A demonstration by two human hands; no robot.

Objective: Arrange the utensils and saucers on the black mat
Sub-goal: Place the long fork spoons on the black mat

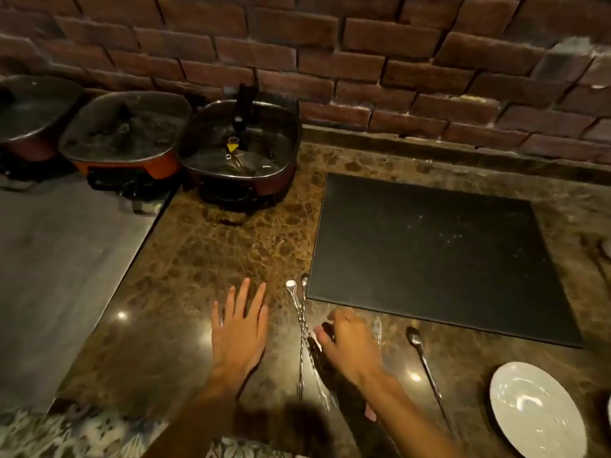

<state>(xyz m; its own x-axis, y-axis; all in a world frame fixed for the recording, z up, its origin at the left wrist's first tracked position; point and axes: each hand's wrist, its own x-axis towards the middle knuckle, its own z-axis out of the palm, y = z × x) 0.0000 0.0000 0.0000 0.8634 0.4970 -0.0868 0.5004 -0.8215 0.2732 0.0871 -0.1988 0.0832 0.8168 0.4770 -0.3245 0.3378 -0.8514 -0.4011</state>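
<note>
The black mat [436, 256] lies bare on the brown marble counter [211, 252], right of centre. My left hand [239, 328] rests flat on the counter, fingers spread, holding nothing. Two thin twisted metal forks [302, 328] lie side by side just left of the mat's near corner. My right hand [352, 345] is curled over a dark-handled utensil [315, 353] beside them, fingers on its handle. A long spoon [425, 361] lies to the right of that hand. A white saucer [535, 408] sits at the near right edge.
Three lidded electric pans [241, 150] stand along the brick wall at the back left. A lower grey surface [62, 259] adjoins the counter on the left. Another utensil [598, 259] is half visible at the far right edge.
</note>
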